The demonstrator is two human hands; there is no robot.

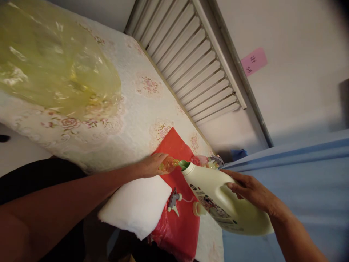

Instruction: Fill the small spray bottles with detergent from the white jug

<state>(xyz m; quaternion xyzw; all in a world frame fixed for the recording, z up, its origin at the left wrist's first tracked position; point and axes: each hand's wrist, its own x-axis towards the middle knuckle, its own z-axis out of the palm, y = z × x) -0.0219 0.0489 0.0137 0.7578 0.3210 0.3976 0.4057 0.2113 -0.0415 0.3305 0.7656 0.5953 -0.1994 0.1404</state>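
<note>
My right hand [249, 189] grips the handle of a large pale-green detergent jug [218, 196], which is tilted with its open mouth to the left. In my left hand [152, 165] is a small clear bottle [169, 165] with yellowish liquid in it. The bottle's neck meets the jug's green spout; whether liquid runs between them I cannot tell. Below them a grey-and-white spray trigger [173, 201] with a thin tube lies on a red plastic sheet [180, 182]. Close to the jug rests a pale round cap [199, 209].
Behind the jug's neck sits a pink spray bottle [201, 160]. A folded white cloth [136, 207] lies at the near edge. A large yellow plastic bag [60, 62] covers the left of the flowered tablecloth [136, 109]. A slatted rack [188, 62] and blue curtain [300, 182] stand beyond.
</note>
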